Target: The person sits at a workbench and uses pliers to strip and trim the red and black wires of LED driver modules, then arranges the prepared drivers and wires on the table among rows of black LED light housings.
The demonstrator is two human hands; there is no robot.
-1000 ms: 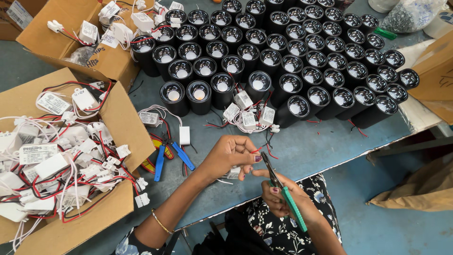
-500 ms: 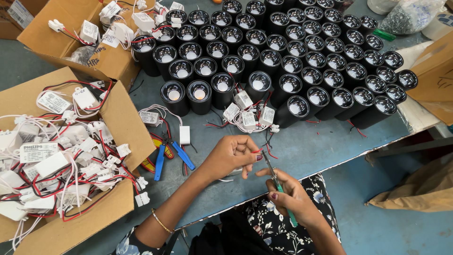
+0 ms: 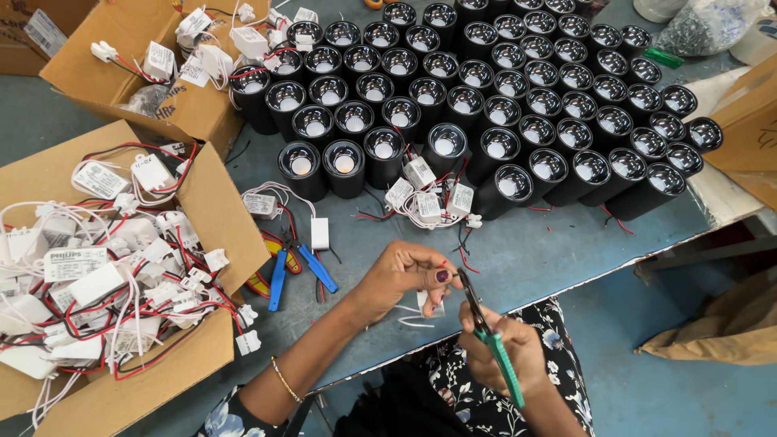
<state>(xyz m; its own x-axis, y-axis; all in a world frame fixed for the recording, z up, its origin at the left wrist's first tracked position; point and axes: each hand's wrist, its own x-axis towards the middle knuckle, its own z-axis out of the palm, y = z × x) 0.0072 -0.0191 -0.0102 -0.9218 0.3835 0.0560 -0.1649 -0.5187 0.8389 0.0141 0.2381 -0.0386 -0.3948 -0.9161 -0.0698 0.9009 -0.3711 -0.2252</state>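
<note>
My left hand (image 3: 402, 277) hovers over the near edge of the grey worktable (image 3: 518, 251), its fingers pinched on a small white module with thin wires (image 3: 427, 304). My right hand (image 3: 502, 354) grips green-handled wire cutters (image 3: 490, 338), whose dark jaws point up and touch the wire at my left fingertips. Both hands meet just above my lap, over the table edge.
Many black cylindrical lamp housings (image 3: 502, 89) fill the far table. A small pile of white modules (image 3: 429, 198) lies before them. Blue-handled pliers (image 3: 293, 267) lie left of my hands. Cardboard boxes (image 3: 121, 275) of wired white modules stand on the left, another box (image 3: 154, 65) behind.
My right hand has brought the cutters' jaws up and left, closer to the wire in my left fingers. My left hand has hardly moved.
</note>
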